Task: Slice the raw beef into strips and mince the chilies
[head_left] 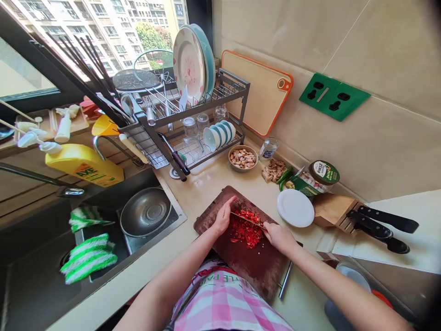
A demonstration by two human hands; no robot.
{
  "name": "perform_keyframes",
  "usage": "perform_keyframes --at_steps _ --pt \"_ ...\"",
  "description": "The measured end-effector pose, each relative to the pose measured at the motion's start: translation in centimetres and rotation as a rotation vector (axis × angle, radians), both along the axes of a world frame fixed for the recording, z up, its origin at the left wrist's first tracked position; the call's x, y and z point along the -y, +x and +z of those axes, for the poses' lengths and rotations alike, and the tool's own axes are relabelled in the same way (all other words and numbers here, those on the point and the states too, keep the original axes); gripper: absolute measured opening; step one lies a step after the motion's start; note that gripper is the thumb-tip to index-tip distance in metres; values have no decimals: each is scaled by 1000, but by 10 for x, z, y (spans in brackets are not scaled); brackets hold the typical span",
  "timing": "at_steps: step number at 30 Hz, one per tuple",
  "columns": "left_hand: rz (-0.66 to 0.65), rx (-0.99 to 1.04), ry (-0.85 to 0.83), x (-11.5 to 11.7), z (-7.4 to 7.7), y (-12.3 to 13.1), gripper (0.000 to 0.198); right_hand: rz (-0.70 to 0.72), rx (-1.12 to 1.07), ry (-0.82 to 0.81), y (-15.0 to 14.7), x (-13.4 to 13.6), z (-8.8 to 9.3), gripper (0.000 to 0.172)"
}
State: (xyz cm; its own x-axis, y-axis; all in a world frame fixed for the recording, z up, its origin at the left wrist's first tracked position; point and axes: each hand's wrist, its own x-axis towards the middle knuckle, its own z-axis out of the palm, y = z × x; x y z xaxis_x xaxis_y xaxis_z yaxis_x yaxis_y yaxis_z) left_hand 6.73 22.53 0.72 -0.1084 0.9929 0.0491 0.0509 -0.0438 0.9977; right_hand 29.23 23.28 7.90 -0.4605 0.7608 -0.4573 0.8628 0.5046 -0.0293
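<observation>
1. Step in hand, by judgement: fine chopping. A heap of chopped red chilli lies at the middle of the dark cutting board, which sits at the near edge of the surface, just right of the sink.
2. Right hand: grip closed around the handle of the knife; the blade lies across the far side of the heap, edge down on the chilli.
3. Left hand: fingers rest on the blade's spine near its tip, pressing down; grip narrow, nothing enclosed.
4. Nearby, right of the board: white plate, bare, and a wooden knife block lying on its side with black handles projecting.
5. Toward the far edge: bowl of pale nuts or cloves (cannot tell which), ginger pieces, dish rack with plates and cups.
6. Sink holds a steel pan and striped cloths.
7. Next move, by judgement, calls for a rocking cut with the tip pinned, fingertips kept atop the spine, and scattered pieces gathered back toward the board's middle.
</observation>
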Motion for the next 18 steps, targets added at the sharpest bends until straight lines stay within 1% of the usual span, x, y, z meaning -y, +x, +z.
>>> perform_keyframes --at_steps 2,4,7,9,11,13,15,16,18 --pt "-10 -9 -34 -1 6 -4 48 -8 -28 -1 2 2 5 22" --pt "0 -9 -64 1 13 -14 49 -28 -55 9 3 10 15 22" --pt "79 50 -92 12 24 -37 50 -155 -146 0 -4 35 24 26" --pt "165 114 -142 25 30 -54 50 -271 -265 -55 -21 56 20 28" --pt "216 157 -198 41 32 -69 50 -359 -371 -116 -45 74 10 29" --pt "208 161 -229 56 31 -81 51 -417 -414 -142 -70 87 -4 29" --pt "189 131 -239 67 29 -89 50 -463 -403 -134 -86 95 -13 29" --pt "179 109 -238 69 27 -91 50 -483 -389 -124 -90 97 -15 29" --pt "146 63 -224 67 25 -91 48 -524 -365 -104 -87 98 -10 29"
